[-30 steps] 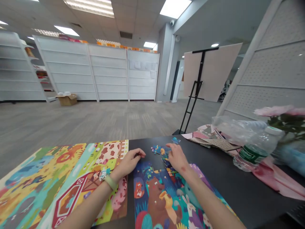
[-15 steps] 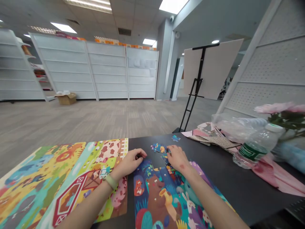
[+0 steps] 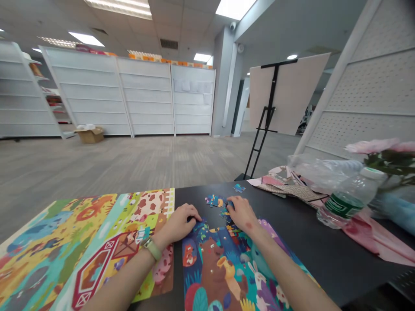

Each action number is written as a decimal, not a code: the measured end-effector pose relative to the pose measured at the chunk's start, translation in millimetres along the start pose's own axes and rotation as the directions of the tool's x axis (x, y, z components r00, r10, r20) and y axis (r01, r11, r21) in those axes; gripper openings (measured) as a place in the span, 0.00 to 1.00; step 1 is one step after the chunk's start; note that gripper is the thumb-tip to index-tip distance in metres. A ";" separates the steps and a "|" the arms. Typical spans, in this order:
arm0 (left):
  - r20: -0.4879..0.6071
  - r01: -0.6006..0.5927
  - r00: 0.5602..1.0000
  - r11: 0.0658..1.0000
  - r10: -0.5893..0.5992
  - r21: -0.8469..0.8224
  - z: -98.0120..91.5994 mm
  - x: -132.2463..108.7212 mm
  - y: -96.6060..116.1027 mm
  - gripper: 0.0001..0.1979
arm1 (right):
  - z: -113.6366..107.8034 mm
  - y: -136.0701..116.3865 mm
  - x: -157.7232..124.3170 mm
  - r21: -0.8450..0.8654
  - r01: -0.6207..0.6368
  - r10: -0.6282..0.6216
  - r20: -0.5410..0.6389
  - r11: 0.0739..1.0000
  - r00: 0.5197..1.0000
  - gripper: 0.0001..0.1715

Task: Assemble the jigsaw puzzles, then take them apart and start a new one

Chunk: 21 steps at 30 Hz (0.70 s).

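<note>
A partly assembled jigsaw puzzle [image 3: 212, 263], with a brown bear and white rabbits on dark blue, lies on the black table. At its top left corner is my left hand [image 3: 181, 221], thumb and fingers bent together against the puzzle's edge. My right hand [image 3: 241, 212] is above the puzzle's upper part, its fingers curled down on a small jigsaw piece [image 3: 224, 214], mostly hidden by the fingertips. Just beyond lie some joined jigsaw pieces [image 3: 214, 200]. A loose blue piece [image 3: 239, 188] is farther off, near the table's back edge.
A bright farm-and-animals picture sheet [image 3: 106, 233] covers the left side under my left forearm. To the right stand a water bottle [image 3: 346, 198], pink cloth [image 3: 366, 235], plastic wrapping and pink flowers [image 3: 372, 147]. Beyond the table are an easel [image 3: 267, 116] and white shelves [image 3: 145, 95].
My left hand has shifted slightly right and nearer, its fingertips now at the puzzle's top left corner. My right hand has barely moved.
</note>
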<state>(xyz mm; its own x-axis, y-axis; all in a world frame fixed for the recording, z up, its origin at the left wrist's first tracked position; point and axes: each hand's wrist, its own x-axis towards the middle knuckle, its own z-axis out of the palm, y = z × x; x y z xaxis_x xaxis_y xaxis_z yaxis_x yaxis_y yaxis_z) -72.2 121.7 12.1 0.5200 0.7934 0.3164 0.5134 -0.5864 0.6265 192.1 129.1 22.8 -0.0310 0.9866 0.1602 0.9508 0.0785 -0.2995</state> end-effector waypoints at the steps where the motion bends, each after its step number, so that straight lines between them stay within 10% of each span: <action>1: 0.000 -0.001 1.000 1.000 0.001 0.005 -0.4 0.2 0.6 0.16 | -0.7 0.2 0.1 0.007 0.009 -0.009 0.002 1.000 1.000 0.20; 12: 0.011 -0.027 1.000 0.998 0.026 0.062 -1.7 -3.2 8.2 0.12 | -14.0 16.4 5.1 0.073 0.075 -0.075 -0.005 0.994 0.997 0.34; 21: 0.025 -0.053 0.998 0.994 0.051 0.099 -3.0 -5.2 11.9 0.07 | -20.4 18.6 4.7 0.065 0.120 -0.121 0.013 0.991 0.993 0.17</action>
<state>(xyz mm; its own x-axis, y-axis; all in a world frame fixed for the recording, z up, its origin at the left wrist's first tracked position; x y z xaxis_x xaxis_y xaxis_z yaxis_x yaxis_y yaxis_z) -70.9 111.0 20.0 0.5623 0.7582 0.3301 0.5500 -0.6410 0.5354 216.0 132.3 37.1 -0.1499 0.9716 0.1829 0.9184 0.2054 -0.3383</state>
